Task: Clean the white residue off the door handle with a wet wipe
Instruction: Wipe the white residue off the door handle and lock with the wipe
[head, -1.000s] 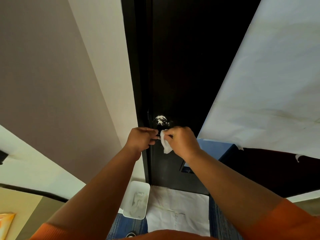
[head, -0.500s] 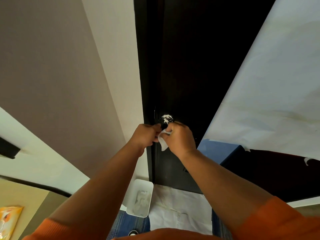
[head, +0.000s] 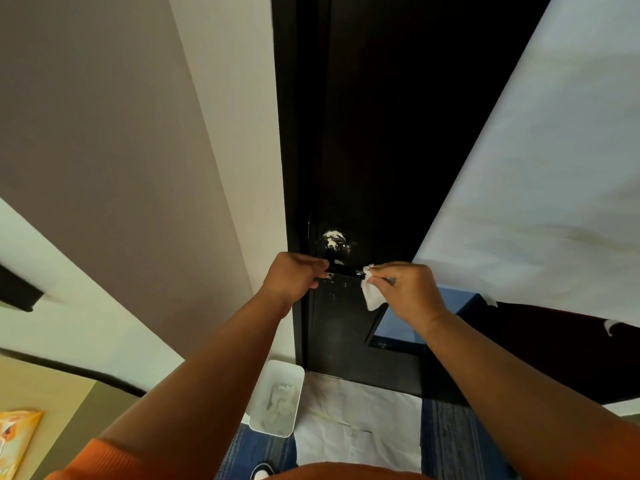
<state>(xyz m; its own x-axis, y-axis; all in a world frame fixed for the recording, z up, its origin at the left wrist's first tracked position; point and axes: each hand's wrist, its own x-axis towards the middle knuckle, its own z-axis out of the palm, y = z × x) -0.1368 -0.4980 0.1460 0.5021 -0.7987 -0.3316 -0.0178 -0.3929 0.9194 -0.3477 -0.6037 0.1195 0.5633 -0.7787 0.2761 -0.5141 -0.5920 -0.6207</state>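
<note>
Door handle (head: pixel 344 270): black lever on dark door (head: pixel 374 133), sitting mid-frame; white residue (head: pixel 332 237) clinging at its 12 o'clock. Left hand (head: pixel 294 278) curling fingers round its 9 o'clock end. Wet wipe (head: pixel 373 294) hanging at 3 o'clock end; right hand (head: pixel 407 289) pinching it between thumb and fingertips.

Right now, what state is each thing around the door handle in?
Black lever door handle: bar mostly dark, round base smeared white.
White wet wipe: crumpled, against the bar's free end.
Left hand: grips the bar.
Right hand: pinches the wipe.
White plastic bin: upright, open.
</note>
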